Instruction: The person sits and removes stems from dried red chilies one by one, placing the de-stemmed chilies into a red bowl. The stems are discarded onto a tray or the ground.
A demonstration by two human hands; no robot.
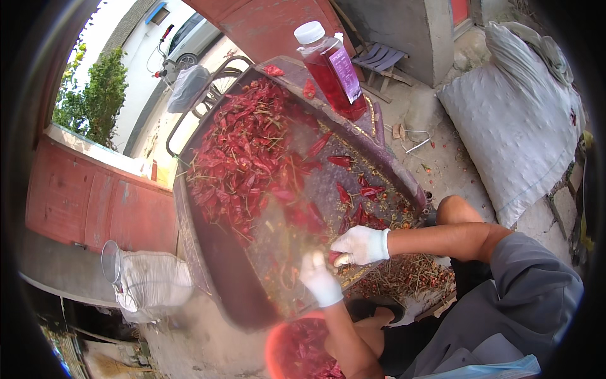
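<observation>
My right hand (360, 245), in a white glove, pinches a dried red chili pepper (334, 257) over the near end of a worn metal cart bed (251, 293). Close beside it is my left hand (321, 280), also gloved, with its fingers curled; whether it grips anything is hidden by blur. A large heap of dried red chilies (236, 156) fills the far left part of the bed. Loose chilies (362, 218) and pale seeds lie along its right side. Below my left forearm, a red bucket (277, 348) contains more chilies.
A bottle of red liquid (331, 71) stands on the cart's right ledge. Stem scraps (402, 279) are piled by my legs. A stuffed white woven sack (516, 118) leans at right; another white sack (156, 279) is left. A folding stool (378, 59) stands behind.
</observation>
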